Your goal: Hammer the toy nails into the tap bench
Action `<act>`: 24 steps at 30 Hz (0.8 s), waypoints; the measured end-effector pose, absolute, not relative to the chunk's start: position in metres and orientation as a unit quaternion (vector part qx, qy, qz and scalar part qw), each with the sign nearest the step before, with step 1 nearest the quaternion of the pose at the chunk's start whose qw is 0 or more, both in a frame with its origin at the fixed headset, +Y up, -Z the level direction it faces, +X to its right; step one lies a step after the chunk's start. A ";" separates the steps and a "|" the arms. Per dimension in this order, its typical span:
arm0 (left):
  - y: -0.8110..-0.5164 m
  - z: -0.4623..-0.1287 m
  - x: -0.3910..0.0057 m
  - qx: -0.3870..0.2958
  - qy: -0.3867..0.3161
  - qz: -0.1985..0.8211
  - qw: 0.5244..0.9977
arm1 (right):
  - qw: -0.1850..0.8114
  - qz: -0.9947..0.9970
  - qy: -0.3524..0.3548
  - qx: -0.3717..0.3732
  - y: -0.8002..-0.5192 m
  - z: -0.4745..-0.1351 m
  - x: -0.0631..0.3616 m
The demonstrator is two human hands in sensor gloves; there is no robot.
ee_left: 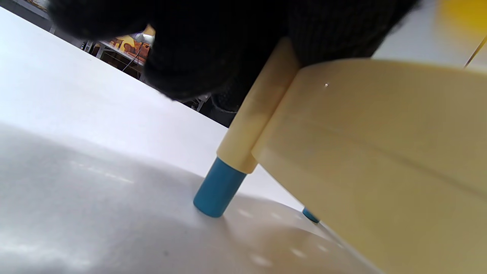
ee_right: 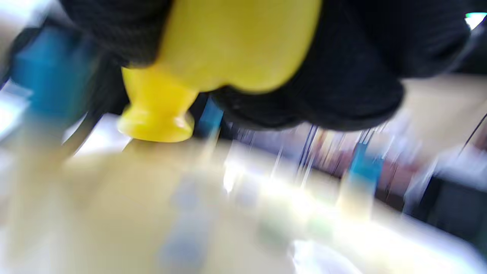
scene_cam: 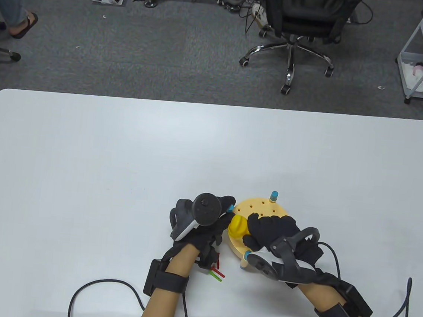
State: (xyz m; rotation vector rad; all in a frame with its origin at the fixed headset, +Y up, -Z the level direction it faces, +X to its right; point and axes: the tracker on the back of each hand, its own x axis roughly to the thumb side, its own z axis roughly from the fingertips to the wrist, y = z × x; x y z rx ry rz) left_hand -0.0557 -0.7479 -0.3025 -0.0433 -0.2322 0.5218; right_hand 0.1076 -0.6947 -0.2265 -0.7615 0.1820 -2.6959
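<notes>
Both hands work at the near-centre of the white table (scene_cam: 85,153). Right hand (scene_cam: 275,228) is curled around the yellow plastic toy hammer (scene_cam: 238,226); in the right wrist view the hammer's flared yellow striking face (ee_right: 156,127) points down, just above or touching the bench top, with motion blur hiding actual contact. Left hand (scene_cam: 205,221) rests against the left edge of the round, pale wooden tap bench (scene_cam: 266,208), its fingers at a blue-capped leg post (ee_left: 253,125). Whether those fingers wrap the post or only press against it cannot be determined.

The bench stands on blue-tipped legs between the two hands, directly ahead of the right hand. Its perforated top faces up, so the hammer's working axis is vertical, head over the left half of the disc. No nail under the head can be made out.

Loose red and green toy nails (scene_cam: 216,271) lie on the table just beside the left wrist, nearer the left hand, which is judged the one better placed to feed the next nail.
</notes>
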 end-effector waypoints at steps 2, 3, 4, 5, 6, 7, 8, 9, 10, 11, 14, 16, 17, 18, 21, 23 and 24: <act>-0.748 -0.302 -0.055 -0.019 -0.114 0.256 0.960 | 0.135 -0.934 0.137 -0.301 -0.685 -0.222 0.110; -0.748 -0.302 -0.055 -0.017 -0.115 0.250 0.961 | 0.145 -0.933 0.184 -0.271 -0.679 -0.220 0.113; -0.748 -0.303 -0.055 -0.018 -0.114 0.252 0.961 | 0.110 -0.927 0.255 -0.251 -0.673 -0.217 0.120; -0.748 -0.302 -0.055 -0.018 -0.114 0.256 0.960 | 0.070 -0.925 0.267 -0.260 -0.674 -0.217 0.121; -0.748 -0.302 -0.055 -0.018 -0.114 0.255 0.960 | 0.056 -0.932 0.166 -0.316 -0.689 -0.221 0.115; -0.748 -0.302 -0.055 -0.017 -0.114 0.255 0.960 | 0.132 -0.942 0.060 -0.303 -0.704 -0.228 0.112; -0.748 -0.302 -0.055 -0.019 -0.114 0.254 0.960 | 0.145 -0.950 0.107 -0.253 -0.688 -0.215 0.118; -0.748 -0.302 -0.055 -0.018 -0.111 0.260 0.959 | 0.112 -0.939 0.133 -0.296 -0.684 -0.222 0.118; -0.748 -0.302 -0.055 -0.019 -0.112 0.259 0.959 | 0.120 -0.939 0.166 -0.277 -0.675 -0.222 0.125; -0.748 -0.302 -0.056 -0.019 -0.112 0.259 0.959 | 0.067 -0.938 0.227 -0.254 -0.663 -0.219 0.135; -0.742 -0.300 -0.056 -0.036 -0.120 0.216 0.968 | -0.057 -0.942 0.249 -0.219 -0.650 -0.215 0.166; -0.730 -0.294 -0.062 -0.048 -0.123 0.192 0.972 | -0.076 -0.944 0.245 -0.207 -0.651 -0.208 0.185; -0.725 -0.290 -0.067 -0.040 -0.116 0.188 0.975 | -0.080 -0.942 0.255 -0.202 -0.653 -0.205 0.192; -0.716 -0.284 -0.074 -0.028 -0.100 0.170 0.980 | -0.081 -0.942 0.265 -0.191 -0.658 -0.200 0.203; -0.709 -0.274 -0.086 -0.081 -0.053 0.072 0.993 | -0.093 -0.946 0.264 -0.167 -0.673 -0.191 0.227; -0.724 -0.268 -0.081 -0.194 -0.039 0.004 0.980 | -0.118 -0.946 0.262 -0.151 -0.686 -0.188 0.244; -0.730 -0.267 -0.077 -0.193 -0.043 -0.006 0.980 | -0.121 -0.948 0.253 -0.151 -0.688 -0.188 0.248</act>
